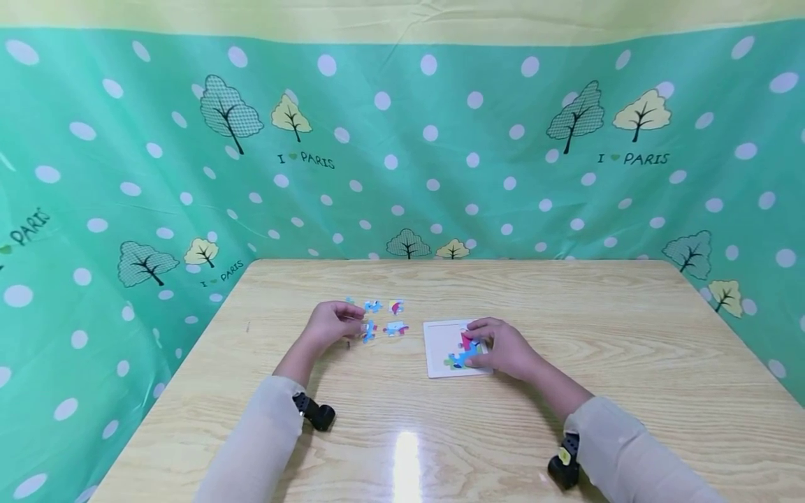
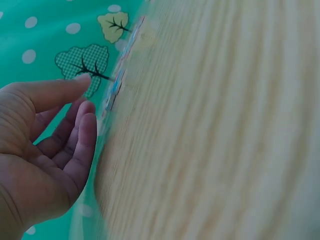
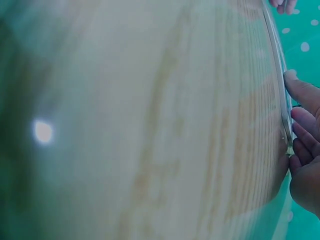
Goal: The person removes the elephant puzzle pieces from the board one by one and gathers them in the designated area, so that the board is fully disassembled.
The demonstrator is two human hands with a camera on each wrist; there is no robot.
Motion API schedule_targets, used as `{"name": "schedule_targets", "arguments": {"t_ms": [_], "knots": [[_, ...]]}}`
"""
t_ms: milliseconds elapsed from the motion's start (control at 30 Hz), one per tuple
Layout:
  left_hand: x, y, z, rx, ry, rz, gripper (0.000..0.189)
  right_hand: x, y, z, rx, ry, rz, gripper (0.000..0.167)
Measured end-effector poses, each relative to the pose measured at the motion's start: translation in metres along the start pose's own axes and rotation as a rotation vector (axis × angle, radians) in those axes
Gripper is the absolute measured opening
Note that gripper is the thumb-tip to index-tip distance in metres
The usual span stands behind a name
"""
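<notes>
In the head view my left hand (image 1: 328, 325) is over the left part of the table, thumb and fingertips right at a blue-and-red jigsaw piece (image 1: 370, 332). Seen from the left wrist, that hand (image 2: 55, 145) has its thumb out and its fingers loosely bent, with nothing visible between them. My right hand (image 1: 506, 348) rests on the right side of a white puzzle tray (image 1: 438, 349). Its thumb and forefinger lie apart over joined blue, green and red pieces (image 1: 464, 358) in the tray, partly hiding them. The right wrist view has this hand (image 3: 306, 120) at the tray's edge (image 3: 280, 75).
More loose pieces lie beside the left hand: a blue one (image 1: 373, 306), a yellow-and-red one (image 1: 395, 307), and a white, blue and red one (image 1: 395, 328). A green polka-dot curtain (image 1: 440, 140) hangs behind the wooden table (image 1: 377, 419).
</notes>
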State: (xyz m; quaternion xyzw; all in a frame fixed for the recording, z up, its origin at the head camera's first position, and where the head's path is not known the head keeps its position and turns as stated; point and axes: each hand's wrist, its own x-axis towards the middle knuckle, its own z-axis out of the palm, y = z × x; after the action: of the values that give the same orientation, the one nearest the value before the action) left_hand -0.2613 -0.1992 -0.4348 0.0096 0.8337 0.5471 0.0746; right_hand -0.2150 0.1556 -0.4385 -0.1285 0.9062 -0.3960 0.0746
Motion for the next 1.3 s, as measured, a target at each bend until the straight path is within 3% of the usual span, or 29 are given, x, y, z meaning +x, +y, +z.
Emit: {"name": "schedule_targets", "arguments": {"t_ms": [333, 733, 1067, 1300], "knots": [[-0.012, 0.012, 0.009, -0.013, -0.021, -0.003, 0.030, -0.001, -0.001, 0.000, -0.013, 0.006, -0.008, 0.049], [-0.021, 0.022, 0.022, -0.018, -0.053, 0.049, 0.029, -0.001, -0.001, 0.001, -0.017, -0.007, -0.009, 0.047], [-0.025, 0.035, 0.043, 0.010, -0.201, 0.158, 0.028, -0.001, 0.000, -0.007, -0.049, -0.071, -0.025, 0.042], [-0.026, 0.047, 0.059, 0.021, -0.251, 0.197, 0.026, -0.002, 0.000, -0.010, -0.087, -0.071, -0.066, 0.043]]}}
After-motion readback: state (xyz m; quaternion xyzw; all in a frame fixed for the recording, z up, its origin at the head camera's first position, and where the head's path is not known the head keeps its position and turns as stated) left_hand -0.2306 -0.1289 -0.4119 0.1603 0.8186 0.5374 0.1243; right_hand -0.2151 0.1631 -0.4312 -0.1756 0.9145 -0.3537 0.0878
